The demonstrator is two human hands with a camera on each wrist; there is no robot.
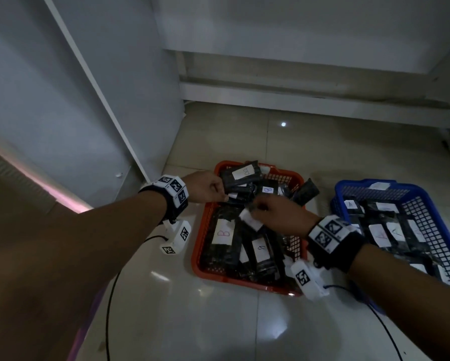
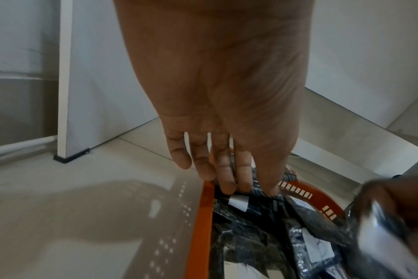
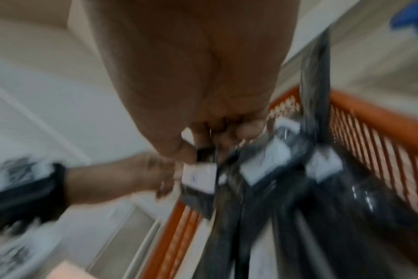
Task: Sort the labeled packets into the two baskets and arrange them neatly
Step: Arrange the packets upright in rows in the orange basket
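A red basket (image 1: 200, 241) on the tiled floor holds several black packets with white "B" labels. To its right a blue basket (image 1: 427, 201) holds packets labeled "A". My left hand (image 1: 208, 187) is at the red basket's far left corner and pinches the edge of a black B packet (image 1: 242, 175); in the left wrist view its fingertips (image 2: 227, 185) close on the packet beside the orange rim (image 2: 203, 226). My right hand (image 1: 278, 214) hovers over the basket's middle and grips a labeled packet (image 1: 251, 218). The right wrist view is blurred, with curled fingers (image 3: 203, 136) around that packet (image 3: 198, 175).
One black packet (image 1: 306, 194) leans over the red basket's right rim. A white cabinet panel (image 1: 101, 100) stands close on the left and a low white ledge (image 1: 297, 95) runs along the back. Black cables (image 1: 109, 308) trail over the floor near me.
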